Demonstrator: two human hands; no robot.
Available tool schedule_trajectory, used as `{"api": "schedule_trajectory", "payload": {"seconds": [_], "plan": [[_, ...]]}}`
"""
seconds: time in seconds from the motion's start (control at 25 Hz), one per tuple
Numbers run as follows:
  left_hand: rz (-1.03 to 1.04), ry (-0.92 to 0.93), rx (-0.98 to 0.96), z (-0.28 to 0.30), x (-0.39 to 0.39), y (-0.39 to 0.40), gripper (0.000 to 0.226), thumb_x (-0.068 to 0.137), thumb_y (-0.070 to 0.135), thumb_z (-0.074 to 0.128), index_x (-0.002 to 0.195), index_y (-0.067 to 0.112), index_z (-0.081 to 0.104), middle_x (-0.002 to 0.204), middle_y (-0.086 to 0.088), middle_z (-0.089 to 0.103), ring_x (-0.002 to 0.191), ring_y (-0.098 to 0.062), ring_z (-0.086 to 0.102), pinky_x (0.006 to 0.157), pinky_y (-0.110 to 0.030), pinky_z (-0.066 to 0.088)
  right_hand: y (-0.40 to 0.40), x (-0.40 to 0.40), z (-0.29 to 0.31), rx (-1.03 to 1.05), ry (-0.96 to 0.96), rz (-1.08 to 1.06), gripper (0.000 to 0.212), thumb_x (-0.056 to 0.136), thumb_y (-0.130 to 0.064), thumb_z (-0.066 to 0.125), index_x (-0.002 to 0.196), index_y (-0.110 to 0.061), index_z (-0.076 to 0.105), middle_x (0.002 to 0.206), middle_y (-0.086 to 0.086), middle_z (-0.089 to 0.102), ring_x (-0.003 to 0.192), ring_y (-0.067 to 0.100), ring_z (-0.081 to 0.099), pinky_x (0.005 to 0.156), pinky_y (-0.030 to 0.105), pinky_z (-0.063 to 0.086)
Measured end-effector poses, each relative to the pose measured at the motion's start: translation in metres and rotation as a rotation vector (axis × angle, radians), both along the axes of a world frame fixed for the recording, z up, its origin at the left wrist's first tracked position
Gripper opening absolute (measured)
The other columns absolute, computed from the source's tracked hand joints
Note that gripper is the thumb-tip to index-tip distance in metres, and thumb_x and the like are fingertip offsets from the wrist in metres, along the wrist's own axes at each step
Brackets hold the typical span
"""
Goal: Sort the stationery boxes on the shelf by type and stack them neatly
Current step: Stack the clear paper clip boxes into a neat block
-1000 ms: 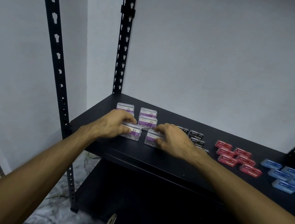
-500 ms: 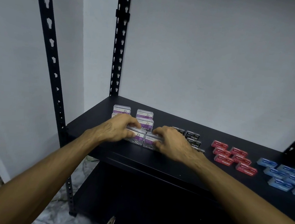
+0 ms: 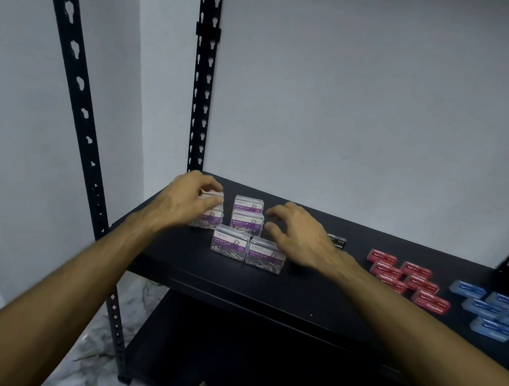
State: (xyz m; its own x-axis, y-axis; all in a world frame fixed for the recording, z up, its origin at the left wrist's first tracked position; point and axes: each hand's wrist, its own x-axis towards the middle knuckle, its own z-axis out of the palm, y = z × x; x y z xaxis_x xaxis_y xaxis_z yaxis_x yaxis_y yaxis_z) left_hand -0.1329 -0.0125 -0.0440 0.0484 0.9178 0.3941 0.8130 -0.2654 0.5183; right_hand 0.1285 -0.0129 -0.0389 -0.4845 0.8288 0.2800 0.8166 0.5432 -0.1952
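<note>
Clear paper clip boxes with purple labels sit at the left of the black shelf. Two lie side by side in front. Behind them stands a stack of two. Left of it is another stack, partly hidden by my left hand, whose thumb and fingers pinch its top box. My right hand hovers just right of the back right stack with fingers spread and nothing in it.
Black staple boxes show behind my right wrist. Several red boxes and several blue boxes lie further right. Black slotted uprights frame the left end. A grey wall stands close behind.
Both hands have left the two front paper clip boxes and moved back. The left hand now pinches the top box of the back left stack; the right hand has opened.
</note>
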Motion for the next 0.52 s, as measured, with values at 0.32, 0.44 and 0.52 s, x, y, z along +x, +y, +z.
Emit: {"api": "schedule_trajectory", "payload": {"seconds": [0.32,0.44,0.52], "plan": [[0.026,0.076,-0.219,-0.019,-0.013,0.022,0.024,0.093,0.037,0.061,0.113,0.030,0.071,0.113,0.004,0.070,0.095,-0.012,0.062,0.087,-0.033,0.051,0.038,-0.035,0.004,-0.107,-0.006,0.058,0.036,0.102,-0.028,0.043,0.131,-0.016,0.060,0.124,0.006,0.059,0.108,0.018,0.055,0.095,0.038,0.047],[0.001,0.054,-0.208,-0.023,-0.009,0.027,0.023,0.092,0.037,0.062,0.112,0.031,0.072,0.108,0.006,0.071,0.092,-0.009,0.062,0.081,-0.029,0.049,0.043,-0.042,-0.002,-0.137,-0.003,0.093,0.032,0.101,-0.022,0.047,0.125,-0.013,0.066,0.121,0.005,0.067,0.103,0.013,0.058,0.090,0.026,0.044],[-0.020,0.041,-0.214,-0.025,-0.007,0.031,0.023,0.092,0.038,0.063,0.112,0.031,0.072,0.106,0.008,0.070,0.090,-0.007,0.062,0.075,-0.024,0.046,0.045,-0.043,-0.004,-0.161,0.025,0.086,0.030,0.101,-0.020,0.049,0.123,-0.013,0.068,0.122,0.002,0.069,0.103,0.011,0.061,0.086,0.023,0.043]]}}
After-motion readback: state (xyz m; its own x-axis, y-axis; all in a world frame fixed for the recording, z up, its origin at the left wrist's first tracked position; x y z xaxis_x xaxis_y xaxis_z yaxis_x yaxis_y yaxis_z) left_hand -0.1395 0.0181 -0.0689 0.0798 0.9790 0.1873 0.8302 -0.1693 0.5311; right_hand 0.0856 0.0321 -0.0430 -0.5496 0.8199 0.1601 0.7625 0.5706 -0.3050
